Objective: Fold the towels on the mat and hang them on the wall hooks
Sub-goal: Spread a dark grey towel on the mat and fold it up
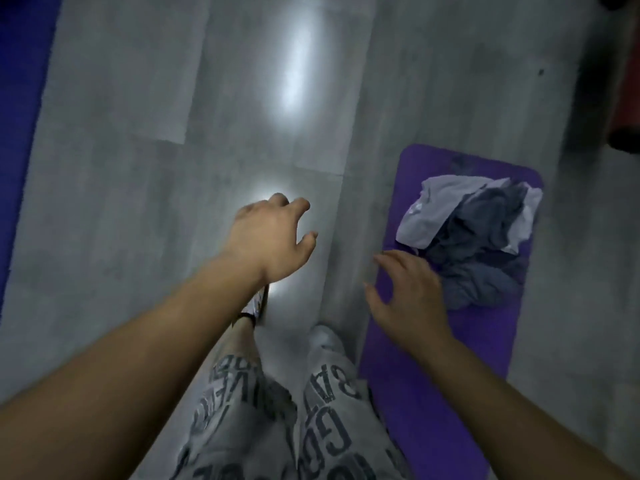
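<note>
A purple mat (pixel 433 375) lies on the grey floor at the right. On its far half sits a crumpled pile of towels: a pale lilac one (pixel 436 209) on top at the left and a dark grey-blue one (pixel 485 244) spread under and beside it. My right hand (pixel 408 292) hovers over the mat's left part, just left of the pile, fingers spread and holding nothing. Over the bare floor, well left of the mat, my left hand (pixel 270 237) is held out with its fingers loosely curled and empty. No wall hooks are in view.
I stand on the grey plank floor (pixel 173 150), my legs in printed grey shorts (pixel 277 417) at the bottom centre beside the mat. A blue surface (pixel 17 116) runs along the left edge. Dark and red objects (pixel 623 98) stand at the far right.
</note>
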